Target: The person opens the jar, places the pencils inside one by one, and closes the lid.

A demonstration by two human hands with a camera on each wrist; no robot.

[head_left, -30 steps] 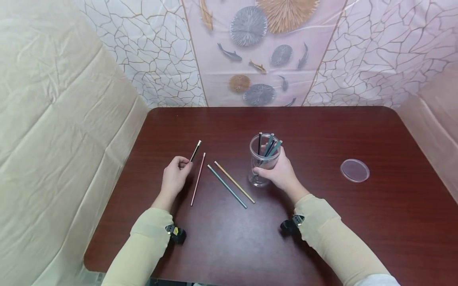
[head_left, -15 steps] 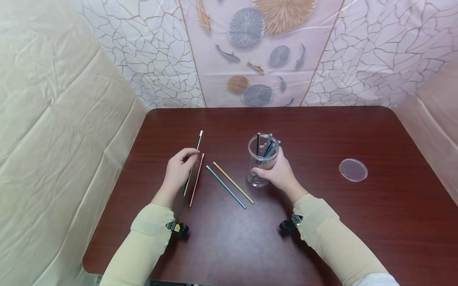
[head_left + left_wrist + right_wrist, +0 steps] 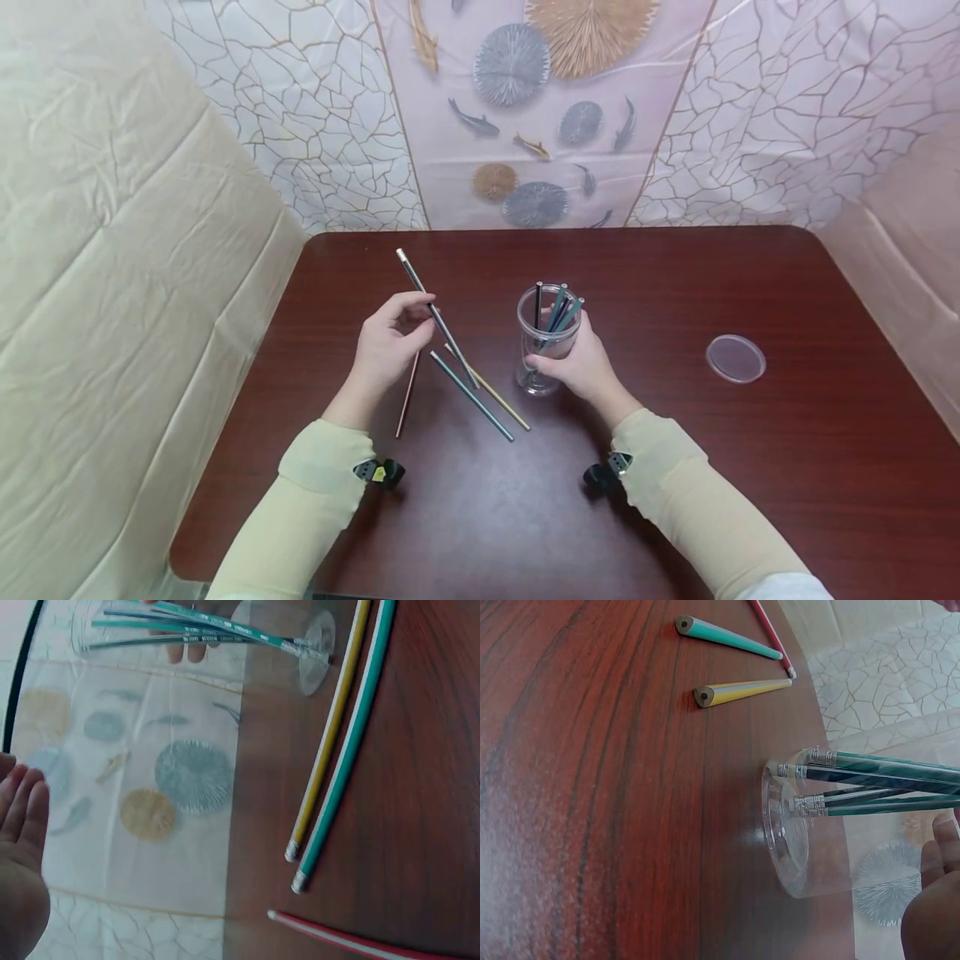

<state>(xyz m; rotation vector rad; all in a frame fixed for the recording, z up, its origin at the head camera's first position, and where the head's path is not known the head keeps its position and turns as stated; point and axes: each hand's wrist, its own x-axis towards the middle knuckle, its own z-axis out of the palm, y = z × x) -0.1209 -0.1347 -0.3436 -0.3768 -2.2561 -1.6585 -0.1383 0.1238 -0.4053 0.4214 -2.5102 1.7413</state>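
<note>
My left hand (image 3: pixel 384 340) pinches a dark pencil (image 3: pixel 414 275) between thumb and fingers. It slants over the table, one end up at the far left and the other overlapping the yellow pencil in the head view. My right hand (image 3: pixel 585 365) grips a clear plastic jar (image 3: pixel 534 382) standing upright on the table, fingers wrapped round its side. Inside it lean several green and dark pencils (image 3: pixel 892 780), eraser ends at the bottom. A red pencil (image 3: pixel 407 400), a teal pencil (image 3: pixel 482 406) and a yellow pencil (image 3: pixel 330 742) lie between the hands.
A round clear lid (image 3: pixel 736 359) lies on the dark red-brown table (image 3: pixel 645 275), right of the jar. Cloth hangings (image 3: pixel 315 125) stand behind the table and at its sides.
My left hand has lifted the dark pencil and moved it right toward the jar, its top now tipped to the left. My right hand keeps its hold on the jar.
</note>
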